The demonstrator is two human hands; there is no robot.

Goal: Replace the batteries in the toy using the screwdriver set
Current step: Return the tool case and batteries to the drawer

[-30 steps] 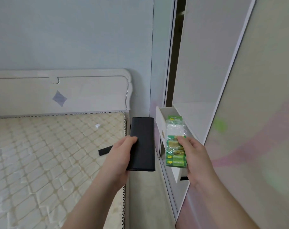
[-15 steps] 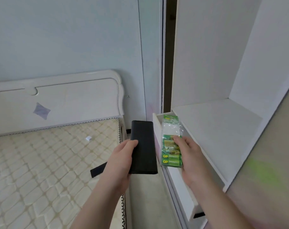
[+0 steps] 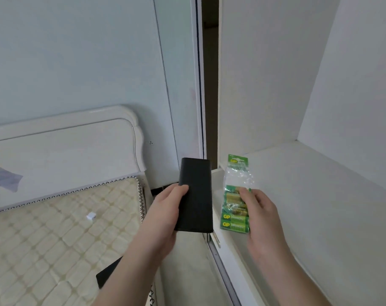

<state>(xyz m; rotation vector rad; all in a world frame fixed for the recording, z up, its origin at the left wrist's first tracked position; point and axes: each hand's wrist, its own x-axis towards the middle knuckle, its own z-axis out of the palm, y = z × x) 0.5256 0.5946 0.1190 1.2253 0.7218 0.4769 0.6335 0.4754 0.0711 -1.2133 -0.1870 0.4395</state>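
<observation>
Bedside corner by an open white wardrobe.
Left hand (image 3: pixel 163 215) grips a black case (image 3: pixel 195 195); right hand (image 3: pixel 261 215) grips a battery pack (image 3: pixel 235 204); quilted mattress (image 3: pixel 44 235) at 8 o'clock.

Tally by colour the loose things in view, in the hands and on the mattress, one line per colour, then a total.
Black: 2, the case in the left hand and a flat item on the mattress.
Green: 1, the battery pack in the right hand.
White: 1, a small cube.
Total: 4.
</observation>
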